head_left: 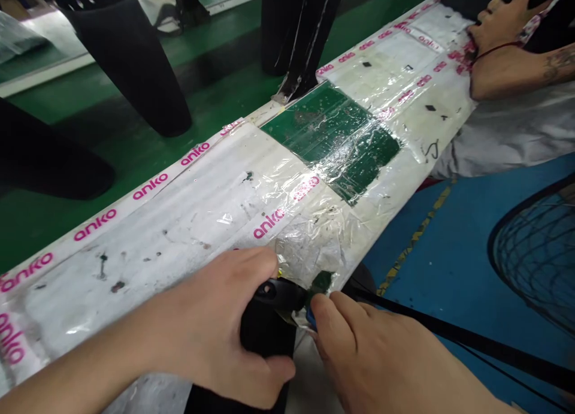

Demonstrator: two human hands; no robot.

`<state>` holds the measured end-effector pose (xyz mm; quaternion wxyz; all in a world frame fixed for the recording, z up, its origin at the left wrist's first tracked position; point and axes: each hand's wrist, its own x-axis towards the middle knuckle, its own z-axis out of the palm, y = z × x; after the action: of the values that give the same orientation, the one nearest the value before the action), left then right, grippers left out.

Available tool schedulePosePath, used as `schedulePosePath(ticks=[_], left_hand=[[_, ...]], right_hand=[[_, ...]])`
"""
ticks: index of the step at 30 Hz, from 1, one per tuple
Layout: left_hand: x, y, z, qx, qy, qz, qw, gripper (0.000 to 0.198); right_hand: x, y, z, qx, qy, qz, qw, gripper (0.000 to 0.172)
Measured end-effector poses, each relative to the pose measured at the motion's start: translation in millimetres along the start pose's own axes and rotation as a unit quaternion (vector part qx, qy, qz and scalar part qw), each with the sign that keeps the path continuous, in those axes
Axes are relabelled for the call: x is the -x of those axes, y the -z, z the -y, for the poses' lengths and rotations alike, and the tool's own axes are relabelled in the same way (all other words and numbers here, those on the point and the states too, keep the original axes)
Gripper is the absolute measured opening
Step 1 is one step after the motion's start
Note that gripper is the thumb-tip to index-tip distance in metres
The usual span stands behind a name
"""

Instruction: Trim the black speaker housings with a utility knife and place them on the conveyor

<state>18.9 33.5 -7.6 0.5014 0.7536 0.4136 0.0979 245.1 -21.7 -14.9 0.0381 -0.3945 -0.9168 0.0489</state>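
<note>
My left hand is closed around a black tool or handle at the near edge of a long white workbench. My right hand sits just right of it, fingers pinched together at a small blue and green piece by the tool's tip. What the fingers hold is too small to make out. A black strap or cable runs from the tool toward the lower right.
The bench is covered in clear tape printed with pink "anko" and has a green patch. Another person's arm rests at its far right end. Black conical objects stand beyond. A wire fan guard sits on the blue floor.
</note>
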Motion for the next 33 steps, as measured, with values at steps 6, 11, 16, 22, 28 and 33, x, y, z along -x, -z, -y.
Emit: schedulePosePath(ticks=[6,11,16,22,28,33], left_hand=[[2.6,-2.8,-1.4,-0.026,0.032,0.005,0.999,0.04],[4.4,-3.4,1.1,-0.016,0.044,-0.004,0.999,0.045],[4.1,-5.8,-1.3,-0.005,0.047,-0.019,0.999,0.044],[3.3,-7.9,-2.7,-0.024,0.054,-0.028,0.998,0.042],[0.9,-8.1,-2.2,-0.021,0.055,-0.025,0.998,0.042],[3.2,-9.2,-8.7,-0.037,0.073,-0.019,0.996,0.037]], right_hand=[[-14.6,18.0,-15.2,-0.097,0.014,0.065,0.993,0.028],[-5.7,20.0,-26.9,-0.078,0.018,0.044,0.996,0.017],[6.6,8.4,-19.9,-0.041,0.024,-0.042,0.998,0.024],[0.1,2.5,-9.8,-0.048,0.024,0.006,0.999,0.036],[-1.3,-0.2,-5.6,-0.012,0.016,-0.014,1.0,0.048],[-2.6,-2.8,0.6,0.018,-0.01,-0.034,0.999,0.047]])
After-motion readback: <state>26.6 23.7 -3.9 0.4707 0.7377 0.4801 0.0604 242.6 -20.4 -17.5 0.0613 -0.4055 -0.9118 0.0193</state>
